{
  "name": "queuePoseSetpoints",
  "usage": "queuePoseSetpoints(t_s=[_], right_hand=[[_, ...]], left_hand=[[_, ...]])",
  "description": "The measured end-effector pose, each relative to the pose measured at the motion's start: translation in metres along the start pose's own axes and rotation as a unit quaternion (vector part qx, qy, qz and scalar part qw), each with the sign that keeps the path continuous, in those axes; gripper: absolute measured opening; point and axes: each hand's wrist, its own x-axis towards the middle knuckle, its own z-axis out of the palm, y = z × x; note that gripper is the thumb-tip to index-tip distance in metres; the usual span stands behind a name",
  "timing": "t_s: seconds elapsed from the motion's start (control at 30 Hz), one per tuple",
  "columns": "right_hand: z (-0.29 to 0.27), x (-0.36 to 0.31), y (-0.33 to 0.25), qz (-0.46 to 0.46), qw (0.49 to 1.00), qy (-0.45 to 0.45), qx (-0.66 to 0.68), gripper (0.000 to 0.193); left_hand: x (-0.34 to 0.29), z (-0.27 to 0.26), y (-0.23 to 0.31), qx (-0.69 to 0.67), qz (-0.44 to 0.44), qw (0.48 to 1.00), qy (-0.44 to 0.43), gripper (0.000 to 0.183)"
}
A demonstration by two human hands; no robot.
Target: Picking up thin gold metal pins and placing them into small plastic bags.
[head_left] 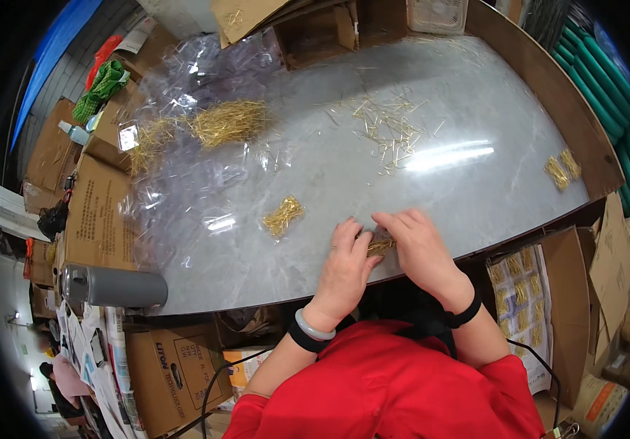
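Observation:
Close to the table's front edge, a small bundle of gold wire hooks (381, 246) lies between my two hands. My left hand (345, 257) has its fingers curled against the left side of it. From the right, my right hand (423, 247) closes on the same bundle, its fingers bent over the far end; the fingertips partly hide what they grip. To the left of my hands rests another gold hook bundle (283, 216), apart from both. Beyond them, loose gold hooks (392, 130) are scattered over the grey tabletop (315, 175).
A heap of gold hooks (230, 123) lies on clear plastic packaging (183, 190) at the left. Two bundles (562, 170) sit at the right edge. A grey bottle (116, 286) lies at the front left corner. Below right, an open carton (571, 293) holds bagged bundles (520, 293).

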Motion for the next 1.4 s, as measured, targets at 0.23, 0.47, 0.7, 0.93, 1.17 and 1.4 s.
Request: queuePoseSetpoints(t_s=[0.23,0.47,0.7,0.93,1.17,1.4], right_hand=[[0.025,-0.032,-0.021,0.105,0.968,0.142,0.179,0.056],[0.034,-0.02,-0.02,0.057,0.966,0.082,0.237,0.054],[0.016,-0.007,-0.012,-0.094,0.996,-0.008,-0.005,0.042],[0.025,-0.013,-0.006,-0.095,0.995,0.024,-0.02,0.033],[0.017,-0.007,-0.015,-0.1,0.995,0.024,-0.003,0.037],[0.023,-0.012,-0.007,-0.112,0.993,-0.002,-0.032,0.037]], left_hand=[[-0.001,0.004,-0.002,0.016,0.033,0.999,0.021,0.04],[-0.004,0.001,-0.007,0.029,0.035,0.999,0.004,0.058],[-0.004,-0.015,-0.009,-0.142,-0.013,0.99,-0.004,0.101],[-0.007,-0.035,-0.023,-0.047,0.041,0.996,-0.07,0.088],[-0.008,-0.061,-0.013,0.085,-0.018,0.994,-0.061,0.062],[-0.013,-0.049,-0.002,0.043,-0.064,0.996,-0.034,0.034]])
